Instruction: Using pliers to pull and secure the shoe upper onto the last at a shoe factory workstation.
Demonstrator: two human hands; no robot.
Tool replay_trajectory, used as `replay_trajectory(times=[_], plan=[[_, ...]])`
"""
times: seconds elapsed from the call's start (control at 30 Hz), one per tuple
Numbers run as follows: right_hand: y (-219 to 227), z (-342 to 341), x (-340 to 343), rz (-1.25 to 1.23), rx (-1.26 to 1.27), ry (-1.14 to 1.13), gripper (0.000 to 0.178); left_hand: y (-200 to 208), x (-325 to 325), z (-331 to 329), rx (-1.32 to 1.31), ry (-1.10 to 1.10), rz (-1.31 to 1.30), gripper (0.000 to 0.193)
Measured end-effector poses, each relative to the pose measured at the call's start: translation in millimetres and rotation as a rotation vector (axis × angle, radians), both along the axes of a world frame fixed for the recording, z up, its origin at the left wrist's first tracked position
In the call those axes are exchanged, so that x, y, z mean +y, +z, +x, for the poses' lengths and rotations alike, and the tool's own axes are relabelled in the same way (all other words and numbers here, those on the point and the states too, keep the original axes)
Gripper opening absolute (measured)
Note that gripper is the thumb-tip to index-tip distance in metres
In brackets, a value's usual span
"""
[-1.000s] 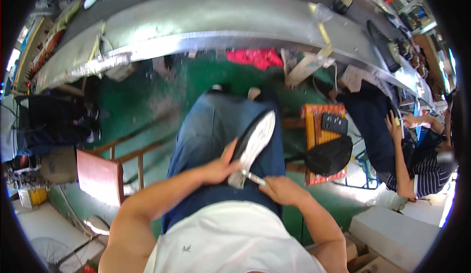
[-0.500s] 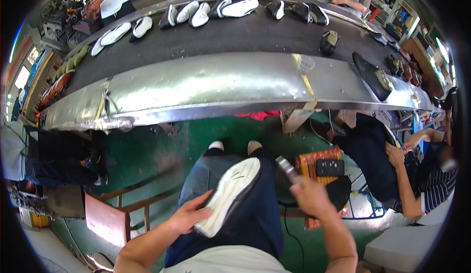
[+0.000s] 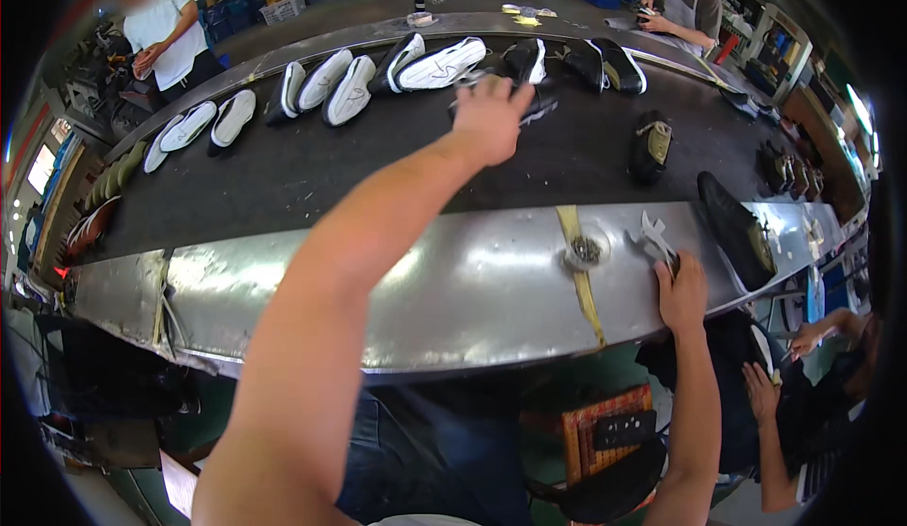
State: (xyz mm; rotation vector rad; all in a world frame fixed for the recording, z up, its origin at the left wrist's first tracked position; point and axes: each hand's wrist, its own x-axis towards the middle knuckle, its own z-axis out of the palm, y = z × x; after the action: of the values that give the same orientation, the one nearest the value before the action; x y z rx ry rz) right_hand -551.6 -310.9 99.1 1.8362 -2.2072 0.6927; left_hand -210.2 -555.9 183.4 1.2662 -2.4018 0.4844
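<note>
My left hand [image 3: 489, 118] stretches across the dark belt [image 3: 312, 181], blurred, its fingers spread over a black shoe [image 3: 539, 105] that it partly hides. I cannot tell if the fingertips touch it. Beside that hand lie a shoe with its white underside up [image 3: 440, 65] and a black shoe with a white underside [image 3: 529, 59]. My right hand [image 3: 684, 294] rests on the metal ledge [image 3: 453, 280], closed around the handles of silver pliers [image 3: 654, 233]. Just right of it stands a large black shoe [image 3: 737, 233].
A small clear cup of tacks [image 3: 583, 253] sits by a yellow strap on the ledge. One black shoe [image 3: 652, 148] stands alone on the belt. A co-worker's hands [image 3: 761, 389] hold a shoe at the right. Below is a stool with a black box [image 3: 624, 430].
My left hand has gone from my lap, where it held a white-bottomed shoe, forward over the belt. My right hand has moved up to the ledge with the pliers. The view has tilted up.
</note>
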Motion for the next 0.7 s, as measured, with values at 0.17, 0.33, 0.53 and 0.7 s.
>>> replay_trajectory(times=[0.17,0.33,0.53,0.7], plan=[[4,-11,7,0.056,-0.017,-0.045,0.042,-48,-36,-17,-0.192,-0.312,0.081,0.052],[12,1,1,0.052,-0.031,-0.077,0.042,-68,-123,80,0.645,-0.030,0.094,0.064],[8,0,0,0.127,-0.110,-0.099,0.040,-107,-245,151,0.493,0.415,0.275,0.091],[9,-1,1,0.111,-0.055,-0.107,0.040,-86,-271,136,0.355,0.514,0.491,0.103]])
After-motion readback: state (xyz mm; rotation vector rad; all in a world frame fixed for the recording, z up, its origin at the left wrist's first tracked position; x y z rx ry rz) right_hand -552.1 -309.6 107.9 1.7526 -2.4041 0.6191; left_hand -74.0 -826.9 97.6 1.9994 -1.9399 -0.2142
